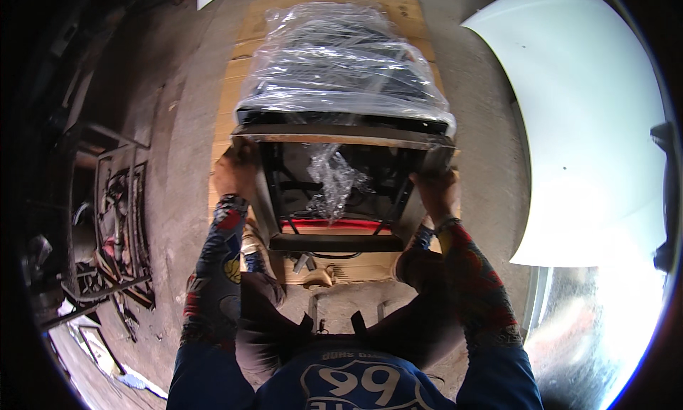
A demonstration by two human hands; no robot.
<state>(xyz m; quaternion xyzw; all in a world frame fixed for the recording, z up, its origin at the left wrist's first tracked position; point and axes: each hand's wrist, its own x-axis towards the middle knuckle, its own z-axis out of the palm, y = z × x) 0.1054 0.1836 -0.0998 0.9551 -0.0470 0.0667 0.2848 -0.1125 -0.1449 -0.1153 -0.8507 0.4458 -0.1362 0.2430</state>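
Observation:
A rectangular metal frame [336,243] with bare, rusty-looking bars is between my two hands, tilted toward me. My left hand [235,175] is closed around its left side, near the far corner. On the opposite side my right hand [436,192] grips the frame near its far right corner. Beyond it lies a bulky dark object [341,65] wrapped in clear plastic, perhaps a seat; its kind is hard to make out. Crumpled clear plastic [331,179] shows through the frame's opening, with dark bars and a red strip [341,225] behind it.
Flattened cardboard [414,15] lies under the wrapped object on the concrete floor [181,218]. To the right stands a large white curved panel [590,125]. Rusty metal frames and scrap [117,218] are piled on the left. My knees are spread either side of the frame.

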